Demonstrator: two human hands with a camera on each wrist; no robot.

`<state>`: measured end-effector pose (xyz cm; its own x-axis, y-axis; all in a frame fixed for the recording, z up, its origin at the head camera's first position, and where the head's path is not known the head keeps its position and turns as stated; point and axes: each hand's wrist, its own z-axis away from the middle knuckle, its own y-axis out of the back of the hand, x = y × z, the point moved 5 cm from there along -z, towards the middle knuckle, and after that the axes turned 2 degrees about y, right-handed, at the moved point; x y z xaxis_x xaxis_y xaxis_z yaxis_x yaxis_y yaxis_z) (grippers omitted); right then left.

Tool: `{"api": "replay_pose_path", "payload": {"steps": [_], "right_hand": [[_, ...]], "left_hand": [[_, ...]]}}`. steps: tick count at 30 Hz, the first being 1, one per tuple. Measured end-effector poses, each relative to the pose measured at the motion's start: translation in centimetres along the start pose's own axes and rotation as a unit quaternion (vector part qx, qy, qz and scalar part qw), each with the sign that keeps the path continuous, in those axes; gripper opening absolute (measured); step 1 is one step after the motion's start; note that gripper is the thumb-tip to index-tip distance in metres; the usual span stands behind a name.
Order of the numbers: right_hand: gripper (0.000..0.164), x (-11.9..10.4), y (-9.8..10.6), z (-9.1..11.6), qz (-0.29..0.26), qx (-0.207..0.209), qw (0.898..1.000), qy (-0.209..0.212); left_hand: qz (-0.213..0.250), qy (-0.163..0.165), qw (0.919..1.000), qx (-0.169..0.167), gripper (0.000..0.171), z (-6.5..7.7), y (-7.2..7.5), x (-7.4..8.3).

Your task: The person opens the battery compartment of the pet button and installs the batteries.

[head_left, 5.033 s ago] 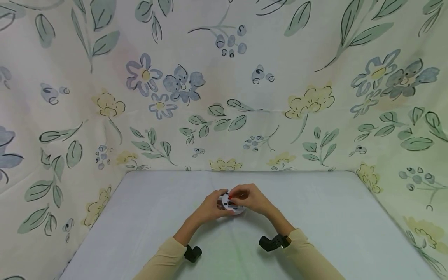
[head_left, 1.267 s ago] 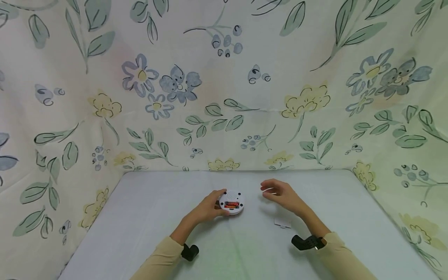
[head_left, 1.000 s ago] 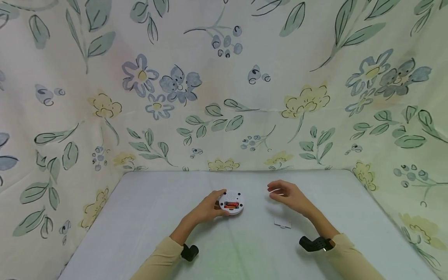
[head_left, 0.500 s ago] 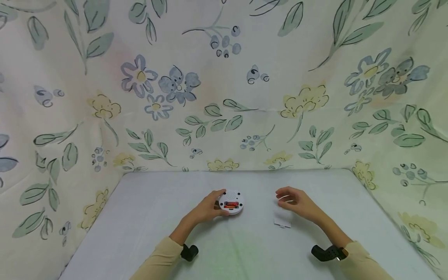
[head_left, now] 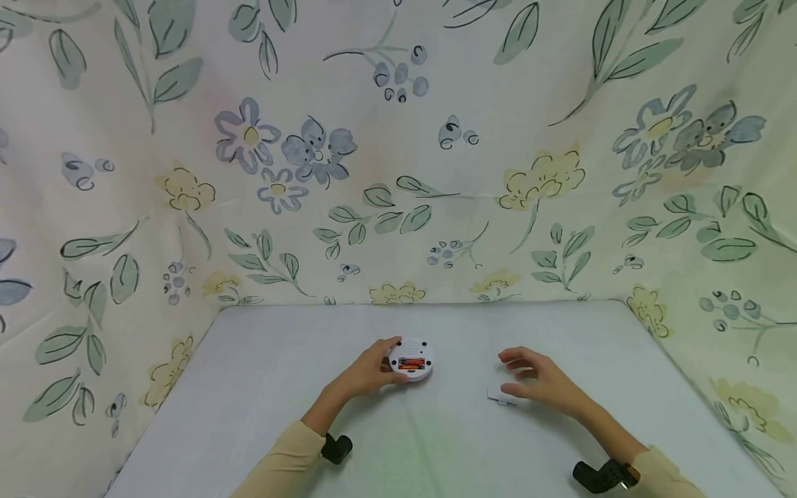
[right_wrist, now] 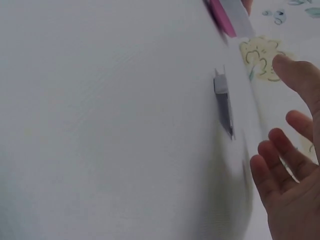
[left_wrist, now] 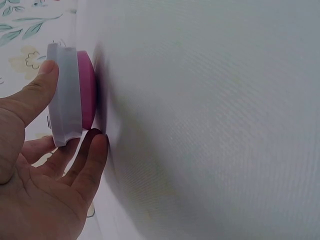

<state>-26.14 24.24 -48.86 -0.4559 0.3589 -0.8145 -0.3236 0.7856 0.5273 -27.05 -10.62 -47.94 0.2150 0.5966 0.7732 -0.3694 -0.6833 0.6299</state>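
Observation:
My left hand [head_left: 370, 370] grips the rim of a round white device [head_left: 414, 348], thumb on the near side and fingers on the far side. Its underside faces up, with small speaker holes, dark feet and an uncovered compartment holding red-and-black batteries [head_left: 411, 364]. The left wrist view shows a pink part [left_wrist: 87, 90] on the table side of the white body. My right hand [head_left: 544, 384] hovers with parted, slightly bent fingers over a small white battery cover [head_left: 496, 396], partly hiding it. In the right wrist view the cover [right_wrist: 224, 107] lies apart from the fingers.
A white cloth-covered table [head_left: 299, 360] lies beneath everything. Floral fabric [head_left: 398, 152] rises behind it and at both sides. Dark wrist cameras [head_left: 337, 449] are strapped to both wrists.
My right hand first worked at the device with a red battery. It has since drawn away rightward and come nearer, down over the cover. My left hand has kept its hold.

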Motion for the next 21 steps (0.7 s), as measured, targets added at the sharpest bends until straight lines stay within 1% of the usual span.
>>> {"api": "replay_pose_path", "payload": {"steps": [3,6,11,13,15,17,21], "right_hand": [[0.063,0.1,-0.3,0.6,0.024,0.005,1.000,-0.003],[0.067,0.0,-0.6,1.2,0.051,0.010,0.999,0.006],[0.067,-0.3,-1.3,1.8,0.102,0.018,0.994,0.031],[0.065,-0.4,-1.5,1.9,0.122,0.019,0.992,0.034],[0.059,-0.4,-1.7,1.9,0.135,0.019,0.990,0.038],[0.048,-0.4,-1.7,1.8,0.148,0.016,0.988,0.040],[0.029,-0.4,-1.7,1.8,0.159,0.011,0.987,0.033]], "left_hand": [[-0.001,-0.002,1.0000,0.001,0.082,0.0,0.0,0.1],[-0.003,-0.005,1.0000,0.001,0.082,0.1,0.0,0.1],[0.000,-0.012,0.9999,0.002,0.082,0.2,0.0,0.2],[0.001,-0.011,0.9999,0.002,0.082,0.2,0.0,0.2],[0.001,-0.009,1.0000,0.002,0.083,0.2,0.0,0.2],[0.000,-0.009,1.0000,0.002,0.083,0.2,0.0,0.1],[0.001,-0.006,1.0000,0.002,0.082,0.2,0.0,0.1]]}}
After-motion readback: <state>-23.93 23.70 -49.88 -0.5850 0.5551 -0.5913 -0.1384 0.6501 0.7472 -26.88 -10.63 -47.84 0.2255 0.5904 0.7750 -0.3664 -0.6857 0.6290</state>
